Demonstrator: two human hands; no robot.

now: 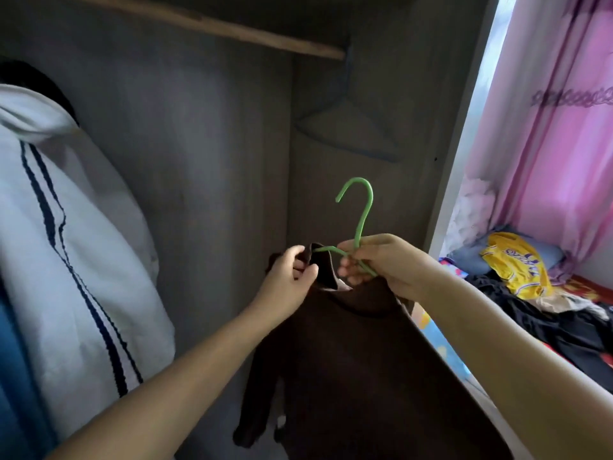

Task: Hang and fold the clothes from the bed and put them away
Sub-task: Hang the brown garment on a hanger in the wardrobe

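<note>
Inside an open grey wooden wardrobe (205, 154), a dark brown long-sleeved garment (358, 366) hangs down from a thin green plastic clothes hanger (360, 220) that the person holds up in front of the wardrobe's back panel. The right hand (381, 260) grips the hanger where its hook stem meets the shoulder arms, fingers curled around the green wire, with the hook pointing upward and free of any rail. The left hand (292, 270) pinches the brown garment's collar at the hanger's left arm, thumb and fingers closed on the fabric. One brown sleeve dangles low near the wardrobe floor. Near the wardrobe's upper edge runs a rough wooden rail (232, 31), and a blue plastic hanger (348, 127) hangs bare from its right end, in the right rear corner. At the wardrobe's left edge hangs a white hooded jacket with dark blue stripes (66, 244). Beyond the wardrobe's right side panel lies the bed (441, 350) with a colourful printed sheet, and on it a yellow sports jersey with purple lettering (517, 263) sits atop a heap of black clothes (547, 313), beside a pink sheer curtain (557, 134).
</note>
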